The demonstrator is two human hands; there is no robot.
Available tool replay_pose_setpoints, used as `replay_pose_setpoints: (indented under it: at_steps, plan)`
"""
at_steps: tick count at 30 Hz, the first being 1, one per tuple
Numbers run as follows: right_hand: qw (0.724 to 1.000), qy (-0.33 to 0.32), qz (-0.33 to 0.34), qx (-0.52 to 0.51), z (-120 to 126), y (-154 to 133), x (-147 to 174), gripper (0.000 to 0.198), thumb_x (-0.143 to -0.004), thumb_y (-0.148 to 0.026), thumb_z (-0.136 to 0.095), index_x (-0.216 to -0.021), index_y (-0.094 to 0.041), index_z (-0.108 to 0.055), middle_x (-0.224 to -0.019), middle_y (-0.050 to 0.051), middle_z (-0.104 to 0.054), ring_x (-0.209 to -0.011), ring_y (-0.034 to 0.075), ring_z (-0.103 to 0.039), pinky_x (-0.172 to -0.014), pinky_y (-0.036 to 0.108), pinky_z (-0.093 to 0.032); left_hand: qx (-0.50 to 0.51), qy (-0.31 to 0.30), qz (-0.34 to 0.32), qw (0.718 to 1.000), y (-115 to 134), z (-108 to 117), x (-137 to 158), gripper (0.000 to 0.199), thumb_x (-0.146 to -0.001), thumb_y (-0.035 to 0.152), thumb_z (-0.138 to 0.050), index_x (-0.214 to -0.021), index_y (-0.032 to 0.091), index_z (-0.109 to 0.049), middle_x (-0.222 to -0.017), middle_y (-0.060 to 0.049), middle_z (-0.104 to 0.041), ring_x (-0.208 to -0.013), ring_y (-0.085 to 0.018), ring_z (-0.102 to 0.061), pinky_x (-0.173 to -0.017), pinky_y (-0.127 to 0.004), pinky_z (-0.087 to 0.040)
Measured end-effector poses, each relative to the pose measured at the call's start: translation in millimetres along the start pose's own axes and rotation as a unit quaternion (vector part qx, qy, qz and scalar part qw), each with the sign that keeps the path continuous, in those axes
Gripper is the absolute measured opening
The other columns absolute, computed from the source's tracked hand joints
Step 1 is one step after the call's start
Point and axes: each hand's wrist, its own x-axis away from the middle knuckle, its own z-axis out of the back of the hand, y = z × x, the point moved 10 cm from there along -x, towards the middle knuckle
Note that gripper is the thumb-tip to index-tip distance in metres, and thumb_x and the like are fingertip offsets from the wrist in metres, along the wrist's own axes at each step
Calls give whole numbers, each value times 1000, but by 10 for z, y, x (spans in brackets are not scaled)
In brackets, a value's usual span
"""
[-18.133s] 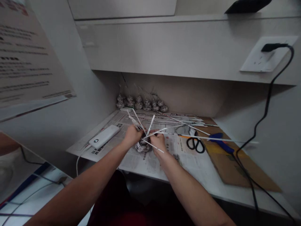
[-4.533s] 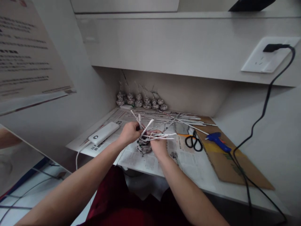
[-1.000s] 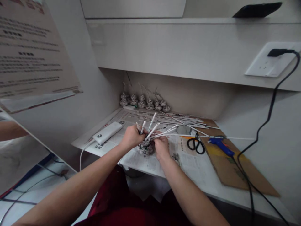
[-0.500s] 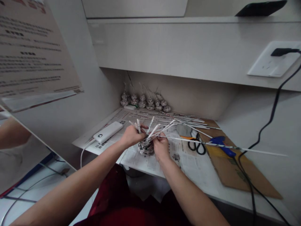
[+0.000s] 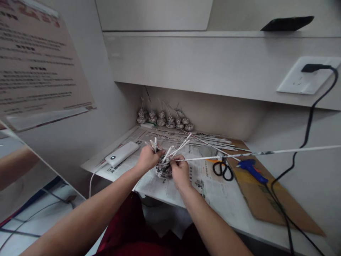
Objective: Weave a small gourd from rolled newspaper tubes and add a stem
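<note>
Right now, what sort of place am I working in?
Likely a small craft desk in an alcove under a shelf. Spread newspaper covers the top, with scissors and a blue glue gun on it, and finished woven paper pieces lined along the back wall.

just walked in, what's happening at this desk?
A person is weaving a small basket out of rolled newspaper tubes, on a desk spread with newspaper. The left hand grips the upright tubes at the basket's rim; the right hand pinches one long tube that stretches far out to the right. Scissors and a blue glue gun lie to the right, a white power bank to the left, and a row of finished small baskets stands along the back wall.
</note>
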Motion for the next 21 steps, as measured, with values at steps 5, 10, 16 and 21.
replay_pose_setpoints:
  at_steps: [5, 10, 16, 21]
  plan:
    - [1000, 18, -20, -4, 29, 77, -35, 12, -70, -31, -61, -70, -22, -54, -54, -6, -57, -51, 13, -51, -52, 23, -39, 42, -24, -15, 999, 1, -76, -15, 15, -75, 33, -61, -71, 19, -61, -66, -1, -66, -66, -18, -62, -61, -26, -45]
    - [997, 22, -49, -64, -6, 78, -27, 12, -66, -28, -61, -68, -22, -50, -53, -7, -57, -49, 13, -50, -52, 24, -39, 114, -59, -35, 991, 29, -157, -36, 18, -75, 35, -63, -73, 18, -60, -69, -2, -66, -68, -18, -62, -64, -27, -47]
    - [996, 40, -44, -72, 20, 88, -38, 13, -63, -27, -62, -70, -23, -51, -55, -7, -57, -54, 14, -54, -56, 25, -41, 170, -88, -32, 981, 129, -197, -16, 20, -73, 37, -64, -73, 17, -59, -70, -2, -66, -69, -17, -61, -67, -27, -49]
    - [994, 34, -68, -74, 16, 159, -54, 15, -63, -29, -62, -72, -23, -52, -52, -8, -57, -51, 14, -53, -53, 25, -41, 143, -107, -27, 984, 126, -249, -19, 16, -67, 29, -67, -75, 17, -62, -70, -2, -67, -67, -17, -62, -64, -26, -49]
